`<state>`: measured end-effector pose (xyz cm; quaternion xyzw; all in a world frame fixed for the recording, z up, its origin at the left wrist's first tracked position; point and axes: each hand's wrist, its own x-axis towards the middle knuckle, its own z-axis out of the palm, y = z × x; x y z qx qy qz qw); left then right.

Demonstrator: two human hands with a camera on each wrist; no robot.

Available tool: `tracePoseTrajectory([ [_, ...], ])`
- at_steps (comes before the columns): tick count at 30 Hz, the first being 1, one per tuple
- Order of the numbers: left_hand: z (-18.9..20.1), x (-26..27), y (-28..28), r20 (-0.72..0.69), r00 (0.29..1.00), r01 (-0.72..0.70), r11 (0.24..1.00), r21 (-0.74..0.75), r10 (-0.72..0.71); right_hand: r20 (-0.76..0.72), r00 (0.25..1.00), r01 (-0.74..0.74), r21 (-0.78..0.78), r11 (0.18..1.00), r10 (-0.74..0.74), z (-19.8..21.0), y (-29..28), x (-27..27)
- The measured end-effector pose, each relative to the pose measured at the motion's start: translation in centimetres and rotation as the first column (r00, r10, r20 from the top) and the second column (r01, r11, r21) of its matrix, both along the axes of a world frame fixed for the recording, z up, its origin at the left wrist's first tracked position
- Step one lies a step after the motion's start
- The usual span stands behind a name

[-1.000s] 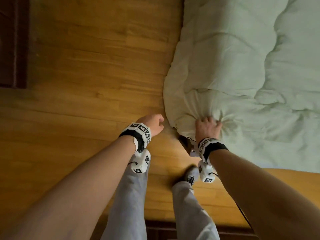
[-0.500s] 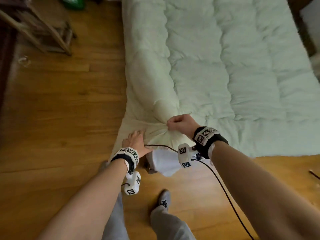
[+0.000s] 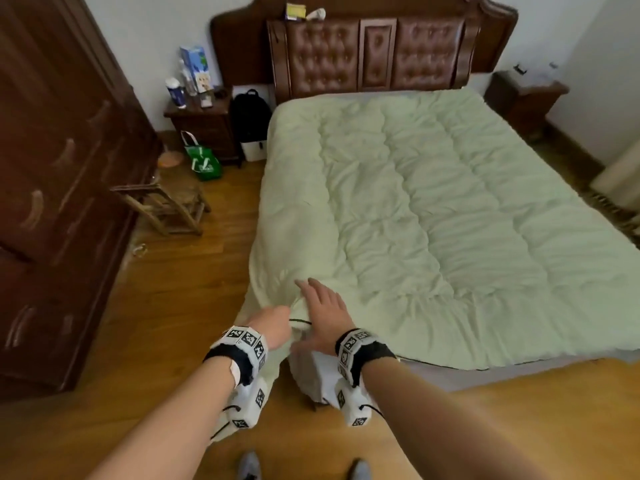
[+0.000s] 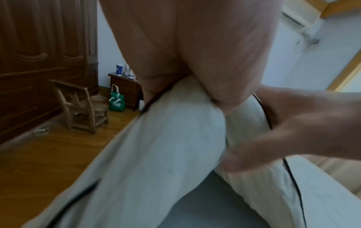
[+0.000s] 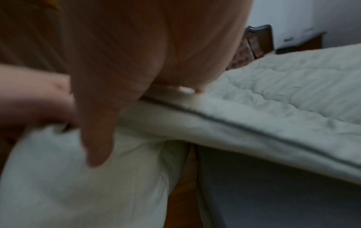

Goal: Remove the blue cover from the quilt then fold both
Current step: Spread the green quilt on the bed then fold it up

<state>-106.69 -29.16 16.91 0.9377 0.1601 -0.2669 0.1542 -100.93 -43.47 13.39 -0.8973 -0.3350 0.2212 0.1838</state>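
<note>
- Covering nearly the whole bed [image 3: 502, 370], a pale green quilt [image 3: 433, 216] is seen spread flat, with its near left corner hanging over the bed's edge toward the wooden floor [image 3: 156, 327].
- No blue cover can be made out in any view; only pale fabric edged with a dark piping line is shown.
- The left hand [image 3: 273, 327] is placed at the near left corner of the quilt, and its grip is closed on a bunch of the fabric, as shown in the left wrist view, where the cloth is gathered between thumb and fingers.
- The right hand [image 3: 325, 317] is laid just beside the left one on the same corner; its grip is wide, the fingers [image 3: 304, 287] being stretched out flat over the quilt and nothing being held.
- In the right wrist view the thumb is seen pointing down in front of the hanging corner; the picture is blurred.
- White tracking bands with black markers are worn on both wrists.
- A dark wardrobe [image 3: 52, 188] is seen on the left, with a small wooden chair [image 3: 166, 206] beside it on the floor.
- A green bag [image 3: 204, 161] is set against a nightstand [image 3: 204, 129] beside the padded headboard [image 3: 374, 53].
</note>
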Motion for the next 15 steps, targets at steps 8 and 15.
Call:
tracePoseTrajectory([
  [8, 2.5, -6.4, 4.4, 0.099, 0.973, -0.197, 0.975, -0.101, 0.207, 0.257, 0.929, 0.299, -0.094, 0.950, -0.267, 5.8, 0.6, -2.3],
  [15, -0.9, -9.6, 4.1, -0.027, 0.961, -0.261, 0.867, -0.424, 0.276, 0.162, 0.802, 0.575, 0.047, 0.817, -0.574, 9.7, 2.3, -4.5],
])
